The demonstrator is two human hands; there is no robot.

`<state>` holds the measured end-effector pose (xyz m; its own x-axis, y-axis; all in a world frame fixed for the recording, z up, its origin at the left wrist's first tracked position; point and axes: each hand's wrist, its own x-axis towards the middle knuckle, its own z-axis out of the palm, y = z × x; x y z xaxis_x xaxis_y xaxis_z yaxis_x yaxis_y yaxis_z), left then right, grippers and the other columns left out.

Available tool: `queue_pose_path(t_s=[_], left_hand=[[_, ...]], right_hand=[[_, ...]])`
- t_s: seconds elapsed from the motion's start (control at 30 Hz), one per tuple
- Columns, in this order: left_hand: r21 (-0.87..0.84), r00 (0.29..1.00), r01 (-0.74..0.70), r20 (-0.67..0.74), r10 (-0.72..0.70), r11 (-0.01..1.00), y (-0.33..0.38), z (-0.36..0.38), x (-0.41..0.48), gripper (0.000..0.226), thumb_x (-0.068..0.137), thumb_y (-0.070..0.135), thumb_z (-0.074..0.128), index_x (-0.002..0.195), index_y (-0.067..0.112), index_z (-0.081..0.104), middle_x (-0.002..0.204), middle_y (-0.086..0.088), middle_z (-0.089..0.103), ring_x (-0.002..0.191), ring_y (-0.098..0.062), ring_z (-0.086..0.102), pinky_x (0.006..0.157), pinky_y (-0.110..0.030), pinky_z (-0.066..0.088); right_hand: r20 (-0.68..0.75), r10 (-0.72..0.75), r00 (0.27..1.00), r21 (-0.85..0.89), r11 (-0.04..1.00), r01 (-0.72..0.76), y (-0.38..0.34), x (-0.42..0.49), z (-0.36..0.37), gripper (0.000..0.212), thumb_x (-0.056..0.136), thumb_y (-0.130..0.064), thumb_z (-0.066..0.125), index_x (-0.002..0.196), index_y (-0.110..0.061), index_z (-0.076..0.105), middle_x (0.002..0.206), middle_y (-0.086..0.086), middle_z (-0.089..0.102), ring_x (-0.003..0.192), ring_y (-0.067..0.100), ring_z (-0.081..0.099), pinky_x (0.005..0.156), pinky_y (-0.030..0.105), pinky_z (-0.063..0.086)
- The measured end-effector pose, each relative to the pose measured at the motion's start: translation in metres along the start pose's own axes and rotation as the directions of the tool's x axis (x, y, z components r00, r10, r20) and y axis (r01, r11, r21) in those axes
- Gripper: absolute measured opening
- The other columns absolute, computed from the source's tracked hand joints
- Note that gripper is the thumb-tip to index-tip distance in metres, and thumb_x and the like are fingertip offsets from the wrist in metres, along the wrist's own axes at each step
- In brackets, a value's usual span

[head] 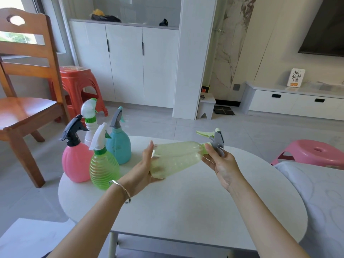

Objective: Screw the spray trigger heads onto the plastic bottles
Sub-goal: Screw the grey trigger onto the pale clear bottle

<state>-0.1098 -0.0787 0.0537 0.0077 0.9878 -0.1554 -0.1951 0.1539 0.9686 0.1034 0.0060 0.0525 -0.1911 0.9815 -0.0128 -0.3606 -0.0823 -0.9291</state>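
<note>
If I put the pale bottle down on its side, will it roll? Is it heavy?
The pale bottle looks see-through and empty, so probably light. Its round, tapering body would likely roll in a curve, though the trigger head may stop it. Thin walls might dent under a firm grip.

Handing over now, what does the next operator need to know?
Left hand grips the pale bottle by its base, sideways above the table.
Right hand pinches the collar of its trigger head, which sits on the neck; tightness unclear.
Done: pink bottle, ribbed green bottle, teal bottle and white bottle stand at the table's left, heads on.
Left: finish this one, set it down.
</note>
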Motion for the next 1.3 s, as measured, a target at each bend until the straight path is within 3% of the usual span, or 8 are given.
queue_pose_path(t_s=[0.13,0.27,0.43,0.57,0.7,0.9,1.13,1.3], left_hand=[[0.294,0.998,-0.007,-0.06,0.026,0.956,0.0,-0.004,0.002,0.067,0.077,0.064,0.039,0.135,0.035,0.022,0.12,-0.015,0.057,0.085,-0.027,0.069,0.072,-0.043,0.059],[0.118,0.992,-0.126,0.01,0.125,0.985,0.005,-0.012,0.005,0.07,0.077,0.034,0.066,0.137,0.018,0.033,0.12,-0.004,0.059,0.093,-0.008,0.068,0.079,-0.02,0.055],[0.298,0.997,0.074,-0.052,-0.061,0.952,0.005,-0.007,0.0,0.073,0.073,0.072,0.032,0.136,0.035,0.025,0.126,-0.009,0.043,0.091,-0.028,0.066,0.068,-0.039,0.059],[0.484,0.98,-0.148,-0.046,0.194,0.862,0.006,-0.014,0.001,0.066,0.086,0.038,0.056,0.14,0.03,0.02,0.136,-0.016,0.041,0.093,-0.018,0.064,0.082,-0.034,0.058],[0.204,0.992,-0.119,-0.02,0.125,0.972,0.006,-0.021,0.001,0.096,0.065,0.053,0.076,0.143,0.037,0.022,0.145,0.004,0.037,0.125,-0.015,0.048,0.108,-0.039,0.038],[0.301,0.99,-0.031,-0.123,0.071,0.953,0.008,-0.014,-0.001,0.047,0.088,0.048,0.047,0.131,0.032,0.035,0.134,-0.011,0.043,0.094,-0.02,0.064,0.066,-0.038,0.061],[0.051,0.999,-0.047,0.028,0.046,0.998,0.006,-0.023,0.0,0.089,0.062,0.057,0.073,0.137,0.031,0.031,0.137,-0.004,0.047,0.114,-0.02,0.06,0.096,-0.042,0.051],[0.368,0.926,-0.368,0.055,0.375,0.854,0.004,-0.018,-0.004,0.071,0.065,0.021,0.082,0.123,0.032,0.043,0.132,0.006,0.045,0.11,-0.017,0.06,0.088,-0.023,0.053]], right_hand=[[0.002,0.015,1.0,-0.042,0.999,-0.015,-0.002,0.0,-0.003,0.04,0.061,-0.029,0.078,0.092,-0.007,0.068,0.087,0.002,0.075,0.083,0.014,0.071,0.073,0.021,0.057],[0.004,0.043,0.999,-0.028,0.999,-0.042,-0.001,-0.001,-0.003,0.039,0.059,-0.028,0.078,0.09,-0.007,0.067,0.08,-0.002,0.075,0.077,0.01,0.071,0.068,0.019,0.056],[-0.012,0.063,0.998,-0.011,0.998,-0.063,0.006,-0.001,-0.001,0.04,0.057,-0.027,0.078,0.09,-0.007,0.067,0.081,0.001,0.075,0.077,0.011,0.071,0.07,0.02,0.057],[-0.035,0.075,0.997,0.017,0.997,-0.075,0.003,0.001,-0.005,0.042,0.056,-0.026,0.08,0.09,-0.005,0.067,0.082,0.002,0.075,0.074,0.012,0.071,0.068,0.021,0.057],[0.0,0.086,0.996,-0.024,0.996,-0.086,0.008,-0.001,-0.002,0.044,0.056,-0.028,0.08,0.092,-0.007,0.067,0.08,-0.001,0.076,0.073,0.01,0.071,0.067,0.019,0.057],[-0.041,0.063,0.997,-0.073,0.995,-0.066,0.013,0.001,-0.002,0.039,0.054,-0.029,0.081,0.085,-0.009,0.07,0.08,0.0,0.075,0.076,0.011,0.071,0.068,0.019,0.056],[-0.015,0.053,0.998,-0.074,0.996,-0.054,0.015,0.0,0.004,0.058,0.049,-0.034,0.083,0.096,-0.005,0.068,0.089,0.006,0.074,0.08,0.013,0.071,0.073,0.021,0.057],[-0.098,0.207,0.973,-0.082,0.973,-0.215,0.016,-0.002,0.002,0.043,0.058,-0.04,0.08,0.082,-0.007,0.067,0.061,0.001,0.07,0.062,0.014,0.07,0.058,0.021,0.056]])
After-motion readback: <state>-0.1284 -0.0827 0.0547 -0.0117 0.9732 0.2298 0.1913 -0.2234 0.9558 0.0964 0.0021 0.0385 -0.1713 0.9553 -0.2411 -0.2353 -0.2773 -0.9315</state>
